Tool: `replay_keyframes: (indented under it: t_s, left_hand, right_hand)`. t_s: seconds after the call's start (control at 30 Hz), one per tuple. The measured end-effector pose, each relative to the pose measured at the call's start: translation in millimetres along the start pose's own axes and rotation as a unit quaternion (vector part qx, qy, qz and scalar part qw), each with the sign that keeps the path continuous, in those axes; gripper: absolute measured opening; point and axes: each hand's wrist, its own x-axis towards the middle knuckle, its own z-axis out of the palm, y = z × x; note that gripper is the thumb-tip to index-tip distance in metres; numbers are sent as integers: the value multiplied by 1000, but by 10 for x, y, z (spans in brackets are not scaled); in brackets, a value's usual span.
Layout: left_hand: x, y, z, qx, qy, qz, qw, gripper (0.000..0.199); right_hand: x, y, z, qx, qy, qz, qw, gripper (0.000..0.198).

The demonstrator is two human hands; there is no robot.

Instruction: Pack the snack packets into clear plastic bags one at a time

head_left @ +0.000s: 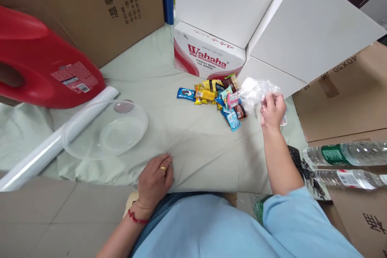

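My right hand (273, 109) pinches a crumpled clear plastic bag (256, 90) at the right of the cloth-covered table. Touching the bag on its left is a loose pile of small wrapped snacks. Among them are a blue packet (186, 94), yellow packets (206, 94), a light blue packet (233, 121), a pink packet (232, 100) and a brown packet (240, 111). At the near table edge rests my left hand (155, 177), its fingers curled in and nothing visible in it. A clear round plastic bowl (139, 123) stands to its left.
A white plastic roll (39, 151) passes beside the bowl, near a large red jug (48, 64). Behind the snacks is a Wahaha water box (208, 54) under white boxes (223, 0). Water bottles (359, 153) lie at the right by keys (311, 177). Cardboard boxes (338, 96) flank the table.
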Motion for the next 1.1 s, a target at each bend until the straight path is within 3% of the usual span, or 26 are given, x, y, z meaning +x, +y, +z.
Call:
replay_keyframes:
  t_s: [0.1, 0.2, 0.27, 0.33, 0.4, 0.47, 0.53, 0.63, 0.8, 0.87, 0.93, 1.1]
  left_hand:
    - [23, 91, -41, -115, -6, -133, 984, 15]
    - [119, 295, -70, -287, -79, -275, 914, 23]
    - [198, 463, -56, -408, -119, -303, 853, 37]
    - [268, 624, -18, -435, -113, -272, 851, 55]
    - [322, 757, 36, -421, -101, -238, 869, 74]
    - [362, 838, 93, -406, -98, -251, 874, 82]
    - [390, 846, 136, -409, -109, -300, 855, 65]
    - [407, 735, 128, -445, -114, -381, 802, 29]
    - [417, 490, -49, -552, -37, -520, 651, 34]
    - [436, 445, -106, -573, -7, -545, 613, 36]
    - [461, 422, -124, -563, 16, -552, 615, 35]
    - [526, 364, -45, -493, 29, -533, 687, 29]
  right_hand:
    - [-769, -248, -106, 115, -54, 176, 976, 42]
    - [-1443, -384, -68, 134, -99, 281, 945, 48]
    - [-1749, -431, 5, 133, -112, 310, 935, 49]
    - [-1943, -474, 99, 130, -124, 325, 929, 49]
    - [-2055, -535, 201, 134, -147, 338, 920, 48]
    - [-2116, -614, 292, 143, -184, 350, 907, 47]
    - [-2141, -692, 354, 144, -225, 346, 900, 45]
    - [-2107, -742, 366, 127, -249, 308, 909, 43]
    - [-1908, -585, 200, 126, -179, 294, 930, 46]
    - [-1837, -493, 103, 127, -162, 317, 926, 49]
    - [-1789, -411, 5, 118, -157, 330, 923, 51]
    - [-1691, -195, -249, 45, -203, 301, 931, 46]
